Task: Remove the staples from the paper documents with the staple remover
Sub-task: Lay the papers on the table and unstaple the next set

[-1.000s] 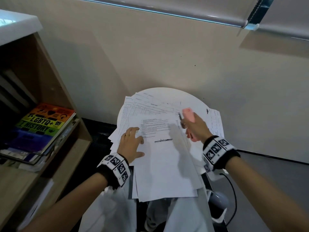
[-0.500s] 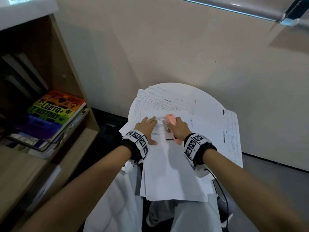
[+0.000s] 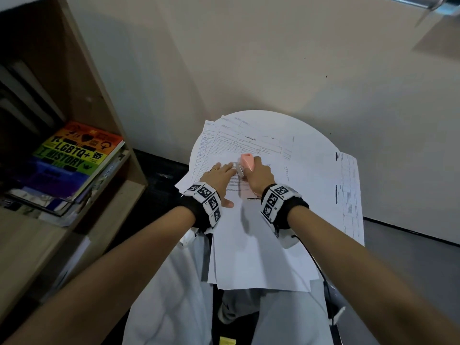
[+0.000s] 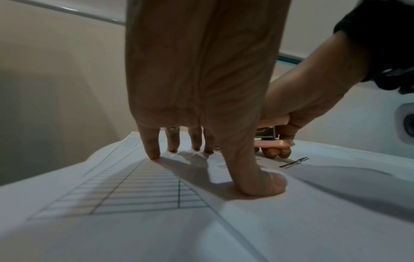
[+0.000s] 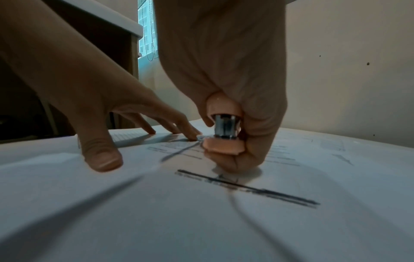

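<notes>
A pile of white printed paper documents [image 3: 251, 235] covers a small round white table [image 3: 308, 135]. My right hand [image 3: 256, 174] grips a pink staple remover [image 3: 246, 163] with metal jaws, its tip low on the top sheet near the upper left of the text. In the right wrist view the staple remover [image 5: 224, 134] is squeezed between my thumb and fingers. My left hand [image 3: 219, 176] presses the top sheet [image 4: 156, 195] flat with straight, spread fingers, fingertips [image 4: 154, 154] right beside the remover's tip. The staple itself is not visible.
A wooden bookshelf [image 3: 74, 170] stands at the left, with a rainbow-covered book [image 3: 74, 155] on a stack. A beige wall [image 3: 273, 58] is right behind the table. More sheets [image 3: 351, 195] hang over the table's right edge. My lap is below the papers.
My right hand has carried the staple remover leftward, down onto the top sheet next to my left hand. The left hand slid slightly up the page. The head view shifted closer.
</notes>
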Action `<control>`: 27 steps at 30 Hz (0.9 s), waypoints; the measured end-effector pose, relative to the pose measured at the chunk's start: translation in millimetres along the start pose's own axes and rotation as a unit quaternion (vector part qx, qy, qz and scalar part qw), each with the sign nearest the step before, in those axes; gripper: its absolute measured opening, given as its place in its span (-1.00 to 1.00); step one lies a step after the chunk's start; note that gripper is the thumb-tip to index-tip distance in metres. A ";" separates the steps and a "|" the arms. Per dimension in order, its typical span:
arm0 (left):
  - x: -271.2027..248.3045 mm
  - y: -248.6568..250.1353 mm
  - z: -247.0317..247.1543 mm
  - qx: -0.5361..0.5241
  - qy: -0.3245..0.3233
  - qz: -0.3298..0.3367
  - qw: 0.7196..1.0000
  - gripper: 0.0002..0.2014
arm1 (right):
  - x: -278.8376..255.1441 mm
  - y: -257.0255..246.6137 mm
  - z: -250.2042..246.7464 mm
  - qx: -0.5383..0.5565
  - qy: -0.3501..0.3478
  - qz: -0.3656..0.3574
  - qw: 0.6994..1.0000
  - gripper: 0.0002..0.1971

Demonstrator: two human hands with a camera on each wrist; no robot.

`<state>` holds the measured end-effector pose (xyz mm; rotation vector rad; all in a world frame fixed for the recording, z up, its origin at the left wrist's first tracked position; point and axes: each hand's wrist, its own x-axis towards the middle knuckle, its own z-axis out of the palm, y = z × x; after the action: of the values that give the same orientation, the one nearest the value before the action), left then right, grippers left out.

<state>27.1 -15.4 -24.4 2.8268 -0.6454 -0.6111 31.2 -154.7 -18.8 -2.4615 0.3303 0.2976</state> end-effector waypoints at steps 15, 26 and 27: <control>2.9 2.6 -4.0 0.020 -0.013 0.000 1.000 0.03 | 12.6 -9.2 10.1 -0.007 0.047 0.010 0.999 -0.57; 9.5 15.6 0.5 0.010 -0.011 -0.055 0.998 -0.18 | -11.2 47.3 -28.2 0.013 0.058 0.060 0.996 -0.49; 12.1 21.7 2.0 0.018 -0.009 -0.063 0.998 -0.16 | -15.5 55.7 -30.5 0.005 0.054 0.067 0.996 -0.50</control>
<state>28.0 -40.3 -24.9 2.9155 -0.4886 -0.6529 3.6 -213.9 -21.8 -2.4547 0.5429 0.2173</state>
